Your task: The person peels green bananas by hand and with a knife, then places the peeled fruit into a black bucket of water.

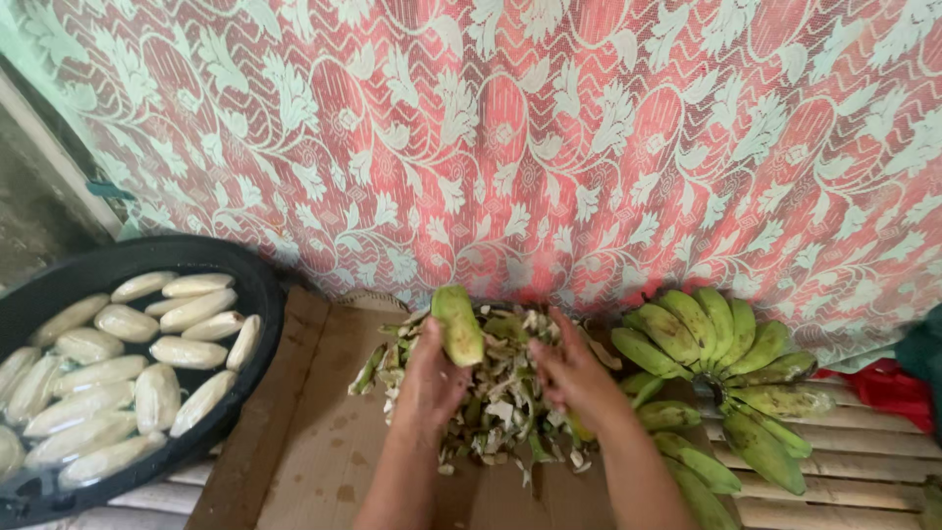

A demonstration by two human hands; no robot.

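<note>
A black basin (257,294) of peeled white bananas (118,373) sits at far left, then the left hand (429,378) wraps a green banana (457,324) over the peel heap (500,397), the right hand (574,378) curls beside it, its grip unclear, and a green bunch (726,353) lies right.

No labels, signs or screens show anywhere in view. The nearest thing to packaging is a flattened brown cardboard sheet (324,432) lying on the slatted surface at bottom centre, probably an opened-out box, plain and unprinted as far as can be seen, with a few damp-looking stains.
</note>
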